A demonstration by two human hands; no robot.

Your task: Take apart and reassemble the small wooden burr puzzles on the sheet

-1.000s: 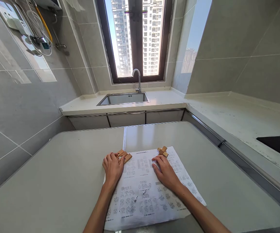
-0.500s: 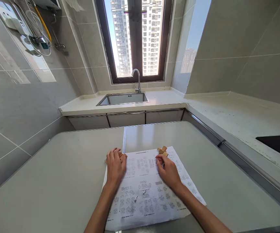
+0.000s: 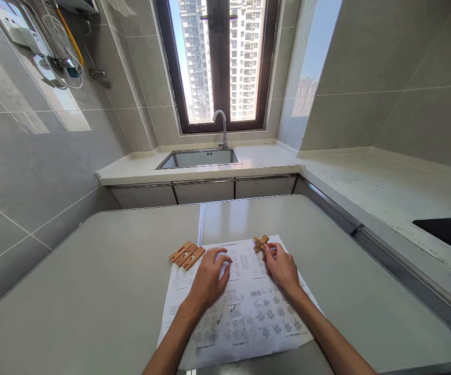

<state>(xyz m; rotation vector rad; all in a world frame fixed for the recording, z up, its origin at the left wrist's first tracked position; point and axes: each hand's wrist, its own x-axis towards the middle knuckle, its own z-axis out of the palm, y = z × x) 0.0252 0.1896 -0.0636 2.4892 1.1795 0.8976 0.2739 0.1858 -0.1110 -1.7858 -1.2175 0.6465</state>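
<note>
A white sheet printed with small diagrams lies on the table. At its upper left rest several flat, notched wooden puzzle pieces, side by side on the sheet's edge. My left hand hovers over or rests on the paper, fingers curved and apart, with nothing in it. At the sheet's upper right sits a small cross-shaped wooden puzzle assembly. The fingertips of my right hand pinch its near right edge; the exact grip is partly hidden.
The pale table has a seam running away from me. Beyond it are a counter with a sink and faucet, under a window. A black panel is set in the right counter.
My left hand has moved right and off the flat wooden pieces, uncovering them. My right hand has shifted slightly right, at the edge of the cross-shaped assembly. The paper has shifted a little.
</note>
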